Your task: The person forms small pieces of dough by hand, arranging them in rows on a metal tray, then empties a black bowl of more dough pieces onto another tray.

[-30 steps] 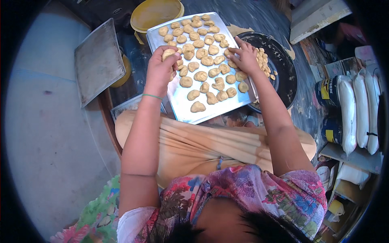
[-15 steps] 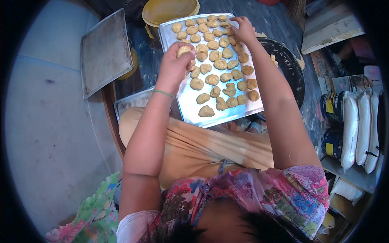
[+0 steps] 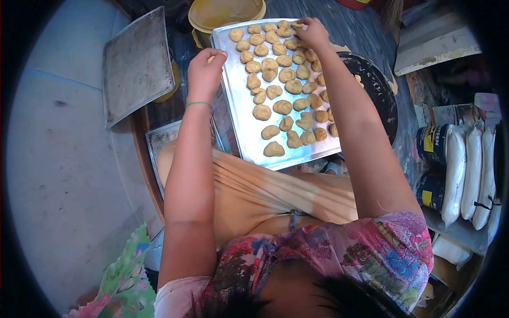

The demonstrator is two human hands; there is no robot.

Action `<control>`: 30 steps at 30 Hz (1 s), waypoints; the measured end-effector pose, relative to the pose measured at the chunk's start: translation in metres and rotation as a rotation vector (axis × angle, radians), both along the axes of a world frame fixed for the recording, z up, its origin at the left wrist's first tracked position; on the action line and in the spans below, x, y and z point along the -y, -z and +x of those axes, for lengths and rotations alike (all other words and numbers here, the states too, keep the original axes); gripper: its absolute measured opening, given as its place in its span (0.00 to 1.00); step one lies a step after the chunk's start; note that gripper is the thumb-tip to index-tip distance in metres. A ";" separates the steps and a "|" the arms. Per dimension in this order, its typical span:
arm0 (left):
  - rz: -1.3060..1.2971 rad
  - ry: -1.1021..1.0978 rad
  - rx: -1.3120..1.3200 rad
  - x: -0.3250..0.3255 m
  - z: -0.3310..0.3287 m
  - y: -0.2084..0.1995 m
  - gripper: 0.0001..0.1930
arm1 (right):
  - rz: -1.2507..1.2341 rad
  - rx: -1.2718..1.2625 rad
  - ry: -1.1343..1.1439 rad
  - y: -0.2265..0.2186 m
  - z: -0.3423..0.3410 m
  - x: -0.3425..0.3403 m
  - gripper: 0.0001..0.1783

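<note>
A shiny metal tray (image 3: 248,139) lies tilted before me, covered with rows of rounded yellow-brown dough pieces (image 3: 282,107). My left hand (image 3: 205,71) is off the tray's left edge, its fingers closed, a bit of yellowish dough just showing between them. At the tray's far right corner, my right hand (image 3: 314,34) has its fingertips closed on a dough piece (image 3: 297,25). My right forearm hides part of the tray's right edge and some of the pieces there.
A yellow bucket (image 3: 225,15) stands beyond the tray. On the right is a round black pan (image 3: 377,87) with pale bits in it. A worn baking sheet (image 3: 138,69) leans at the left. White packets (image 3: 455,177) and dark containers (image 3: 432,143) stand on a shelf.
My left hand has moved left from over the tray to beyond its edge. My right hand has shifted slightly left and its fingers have drawn together at the far corner.
</note>
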State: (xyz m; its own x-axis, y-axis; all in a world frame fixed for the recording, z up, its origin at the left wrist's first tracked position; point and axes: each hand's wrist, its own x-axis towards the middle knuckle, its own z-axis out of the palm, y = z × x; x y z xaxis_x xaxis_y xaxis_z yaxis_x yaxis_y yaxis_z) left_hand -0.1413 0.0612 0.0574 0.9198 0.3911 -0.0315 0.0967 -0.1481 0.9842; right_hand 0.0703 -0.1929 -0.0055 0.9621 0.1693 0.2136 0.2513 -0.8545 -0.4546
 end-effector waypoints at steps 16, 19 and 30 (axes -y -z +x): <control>0.169 0.031 0.000 0.009 0.006 -0.001 0.11 | -0.308 0.119 -0.280 -0.009 0.016 -0.084 0.16; 0.204 0.047 0.069 0.009 0.009 0.004 0.11 | -0.278 0.180 -0.429 -0.008 0.014 -0.091 0.17; 0.290 0.012 0.038 -0.003 0.004 0.008 0.10 | -0.298 -0.031 -0.460 -0.033 -0.023 -0.094 0.17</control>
State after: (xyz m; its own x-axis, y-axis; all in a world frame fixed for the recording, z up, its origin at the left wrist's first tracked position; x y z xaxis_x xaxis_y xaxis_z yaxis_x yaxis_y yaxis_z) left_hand -0.1376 0.0637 0.0497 0.9230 0.3675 0.1139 0.0575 -0.4245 0.9036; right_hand 0.0469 -0.0985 0.0270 0.7799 0.6225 0.0648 0.6193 -0.7527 -0.2233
